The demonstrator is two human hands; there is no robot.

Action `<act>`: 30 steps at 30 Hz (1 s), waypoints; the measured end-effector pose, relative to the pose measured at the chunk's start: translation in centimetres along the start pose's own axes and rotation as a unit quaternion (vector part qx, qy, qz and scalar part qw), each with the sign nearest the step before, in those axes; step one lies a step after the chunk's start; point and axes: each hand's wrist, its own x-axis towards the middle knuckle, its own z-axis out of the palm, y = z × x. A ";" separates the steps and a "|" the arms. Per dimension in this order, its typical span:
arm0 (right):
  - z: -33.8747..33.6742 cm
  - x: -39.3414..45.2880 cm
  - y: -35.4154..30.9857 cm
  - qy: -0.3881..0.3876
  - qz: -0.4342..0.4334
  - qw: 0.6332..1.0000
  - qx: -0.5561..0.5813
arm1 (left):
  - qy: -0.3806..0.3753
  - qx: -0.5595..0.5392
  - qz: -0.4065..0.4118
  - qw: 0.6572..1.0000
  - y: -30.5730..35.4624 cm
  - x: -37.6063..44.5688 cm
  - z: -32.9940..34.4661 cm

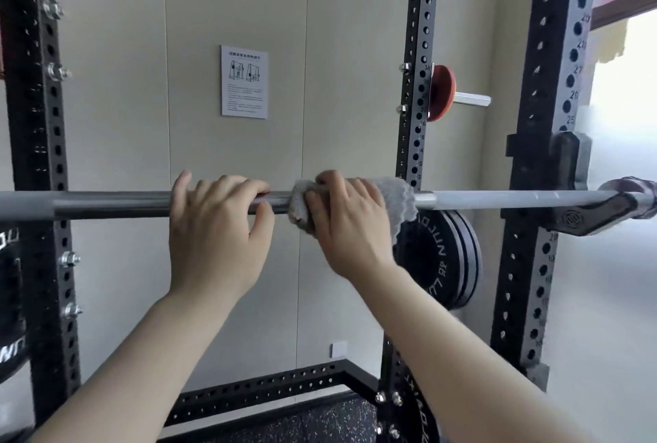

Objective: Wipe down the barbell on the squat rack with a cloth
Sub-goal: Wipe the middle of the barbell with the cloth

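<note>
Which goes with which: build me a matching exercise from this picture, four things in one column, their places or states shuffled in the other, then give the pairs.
Things
1. cloth
2. left hand
3. red disc
4. instruction sheet

Places or states
A. fixed flat on the wall behind the rack
B. wrapped round the barbell under the right hand
C. on a peg on the rear upright
D. holding the bare bar

Pairs: 1-B, 2-D, 3-C, 4-A

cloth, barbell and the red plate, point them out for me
cloth [398, 197], head view, bare flap beside the right hand
barbell [480, 199], head view, bare shaft right of the cloth
red plate [442, 90], head view, its face
</note>
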 end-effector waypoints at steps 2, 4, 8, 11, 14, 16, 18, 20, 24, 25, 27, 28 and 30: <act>-1.5 0.2 4.4 -0.008 0.056 0.998 -0.031 | 0.005 -0.001 0.006 1.000 0.7 0.0 0.5; -2.2 0.0 6.8 0.014 0.158 0.987 -0.038 | 0.006 -0.005 0.006 1.000 1.5 -0.1 1.0; -0.5 0.4 2.6 0.001 0.182 0.982 -0.048 | -0.019 -0.044 -0.003 0.999 4.9 0.1 2.5; -0.3 -0.6 -0.1 -0.044 -0.005 0.999 -0.004 | 0.006 -0.135 -0.016 0.991 7.4 0.7 3.1; -3.0 -0.2 2.8 -0.129 -0.071 0.978 0.145 | -0.013 -0.181 0.014 0.983 8.4 1.1 2.8; -5.3 0.2 6.0 -0.180 -0.031 0.937 0.298 | -0.059 -0.164 0.042 0.984 8.3 1.5 2.7; -6.7 0.2 9.6 -0.179 -0.029 0.941 0.285 | -0.123 -0.101 0.099 0.982 7.6 2.0 2.6; -7.0 -0.5 12.4 -0.169 -0.048 0.964 0.200 | -0.191 -0.028 0.151 0.970 6.3 2.3 2.3; -5.5 -1.8 13.6 -0.169 -0.080 0.977 0.104 | -0.236 0.020 0.185 0.954 5.1 2.5 2.3; -5.0 -1.8 13.4 -0.135 -0.077 0.982 0.108 | -0.211 -0.004 0.182 0.960 5.2 2.5 2.4; -4.8 -1.5 12.5 -0.063 -0.071 0.985 0.141 | -0.155 -0.053 0.157 0.974 5.7 2.5 2.5; -5.0 -1.3 11.9 -0.044 -0.074 0.984 0.154 | -0.129 -0.071 0.141 0.979 6.0 2.4 2.4; -5.5 -1.1 10.8 -0.041 -0.095 0.982 0.156 | -0.089 -0.075 0.143 0.983 6.3 2.1 1.7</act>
